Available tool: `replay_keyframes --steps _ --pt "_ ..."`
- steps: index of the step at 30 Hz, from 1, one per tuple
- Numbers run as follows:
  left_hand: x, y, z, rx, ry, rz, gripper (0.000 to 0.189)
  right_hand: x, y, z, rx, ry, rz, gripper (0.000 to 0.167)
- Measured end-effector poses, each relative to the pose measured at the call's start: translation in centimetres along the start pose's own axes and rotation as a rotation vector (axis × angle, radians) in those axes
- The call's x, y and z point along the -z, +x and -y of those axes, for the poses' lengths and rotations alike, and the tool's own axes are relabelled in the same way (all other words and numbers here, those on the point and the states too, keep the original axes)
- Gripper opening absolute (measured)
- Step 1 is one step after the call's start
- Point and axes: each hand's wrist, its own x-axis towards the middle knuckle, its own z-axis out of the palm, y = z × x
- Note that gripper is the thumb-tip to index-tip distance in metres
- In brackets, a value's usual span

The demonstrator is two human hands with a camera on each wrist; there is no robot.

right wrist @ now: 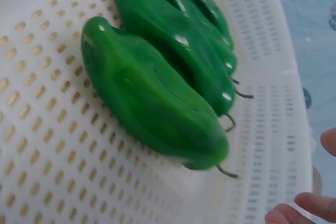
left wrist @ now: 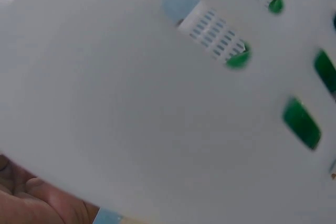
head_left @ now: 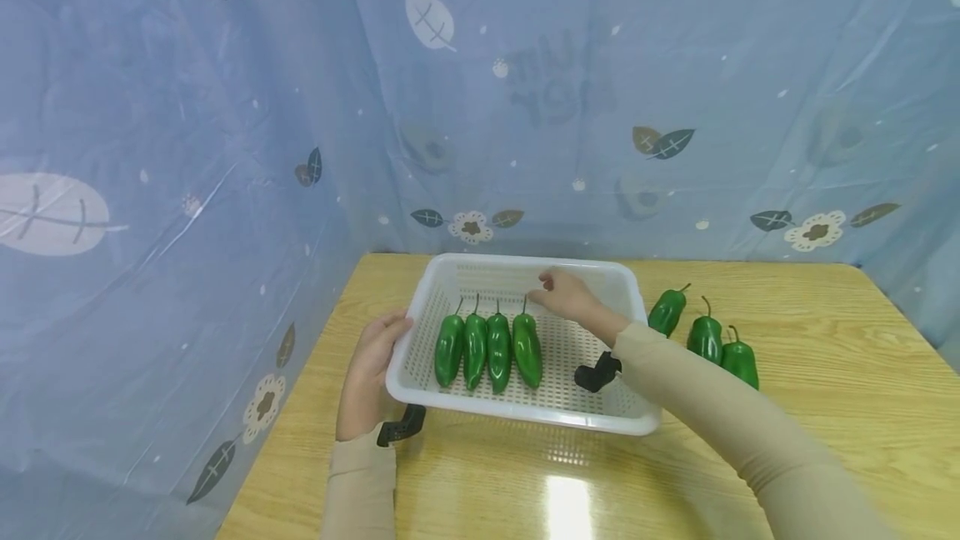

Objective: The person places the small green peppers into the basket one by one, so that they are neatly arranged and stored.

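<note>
Several long green peppers (head_left: 498,352) lie side by side, stems toward the far side, in a white perforated plastic basket (head_left: 525,415). My left hand (head_left: 375,348) rests against the outside of the basket's left rim. In the left wrist view, part of that hand (left wrist: 42,198) shows below the basket's wall (left wrist: 131,103). Above the basket, my right hand (head_left: 566,294) hovers just beyond the stem of the rightmost pepper (right wrist: 152,98). Its fingers (right wrist: 315,205) stand apart with nothing between them in the right wrist view, clear of that pepper.
Three more green peppers (head_left: 707,338) lie on the wooden table (head_left: 840,415) to the right of the basket, partly behind my right sleeve (head_left: 720,407). A blue patterned curtain (head_left: 525,107) hangs at the back and along the left side.
</note>
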Motion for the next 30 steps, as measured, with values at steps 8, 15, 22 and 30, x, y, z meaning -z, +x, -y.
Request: replay_keyframes --steps 8,15,22,30 --pt "0.2 0.0 0.5 -0.006 -0.01 0.038 0.042 3.3 -1.2 -1.0 0.015 0.078 0.027 0.058" --pt "0.6 -0.2 0.2 -0.003 0.014 0.054 0.043 6.3 -1.9 -2.4 0.135 0.191 -0.034 0.059" --pt "0.4 -0.7 -1.1 0.015 0.015 0.054 0.044 9.6 -3.0 -4.3 0.249 0.276 -0.114 0.06" --pt "-0.3 -1.2 -2.0 0.019 -0.002 0.091 0.046 13.1 -5.7 -8.2 0.17 0.25 -0.164 0.064"
